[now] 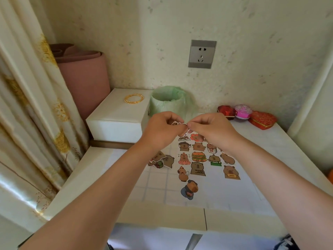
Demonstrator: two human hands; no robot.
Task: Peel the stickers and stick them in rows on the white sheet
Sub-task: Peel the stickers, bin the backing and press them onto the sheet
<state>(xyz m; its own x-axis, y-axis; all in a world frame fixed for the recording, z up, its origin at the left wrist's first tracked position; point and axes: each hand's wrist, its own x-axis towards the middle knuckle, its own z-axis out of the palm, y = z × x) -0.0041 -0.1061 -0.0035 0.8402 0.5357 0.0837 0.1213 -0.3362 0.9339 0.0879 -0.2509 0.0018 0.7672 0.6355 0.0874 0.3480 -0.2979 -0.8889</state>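
Pinching one sticker (178, 123) between them, your left hand (162, 131) and right hand (211, 131) hold it above the far end of the white sheet (158, 186) — the stuck rows (198, 156) lie just below, and free space seems nearest you, within reach of both hands.

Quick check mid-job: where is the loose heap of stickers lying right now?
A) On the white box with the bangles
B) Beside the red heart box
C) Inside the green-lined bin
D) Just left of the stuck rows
D: the loose heap of stickers lies overlapping just left of the stuck rows, while the left hand and right hand pinch one sticker above them.
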